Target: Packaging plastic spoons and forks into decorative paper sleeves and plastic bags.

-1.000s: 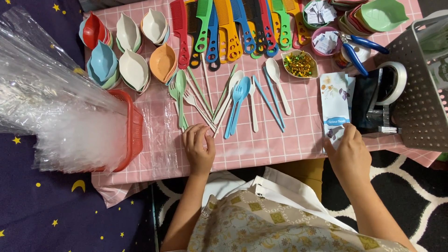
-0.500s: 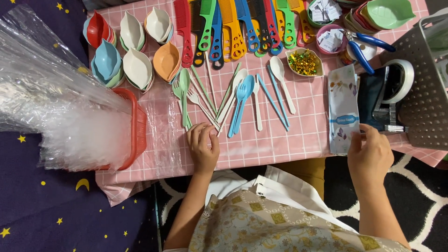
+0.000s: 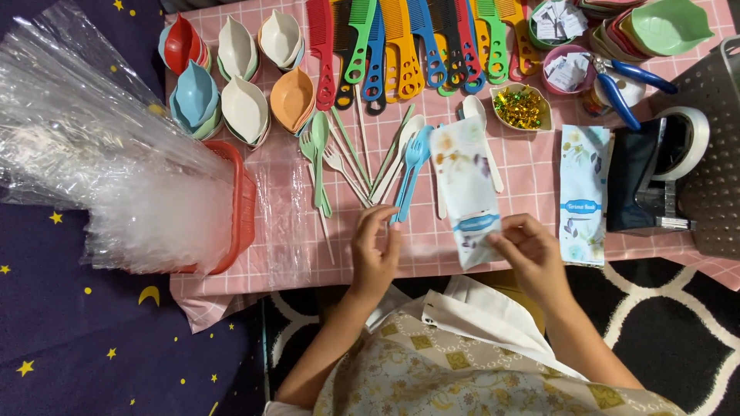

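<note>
Floral packet (image 3: 469, 192), a flat printed pouch with a blue label band, is pinched at its lower edge by the right hand (image 3: 532, 258) and held over the pink checked tablecloth (image 3: 532, 173), its top overlapping the white spoons (image 3: 479, 123). The left hand (image 3: 375, 258) hovers beside it with fingers spread and empty, just below the blue forks (image 3: 412, 166). Judging by the layout, the packing looks barely begun: this pouch appears flat and unfilled, a pile of matching pouches (image 3: 583, 192) lies at the right, and the cutlery, the leaf-shaped bowls (image 3: 243, 108), the row of coloured combs (image 3: 408, 46) and the dish of gold foil sweets (image 3: 520, 106) all sit in their sorted groups. A red basket (image 3: 240, 208) spilling clear cellophane bags (image 3: 92, 154) waits at the left, with a tape dispenser (image 3: 671, 166) and blue pliers (image 3: 624, 85) at the right. Half a second earlier the right hand rested at the bottom edge of the pouch pile near the table's right end and the left lay with fingers curled on the cloth; now one pouch has been carried to the centre, and the left hand has opened toward it.
</note>
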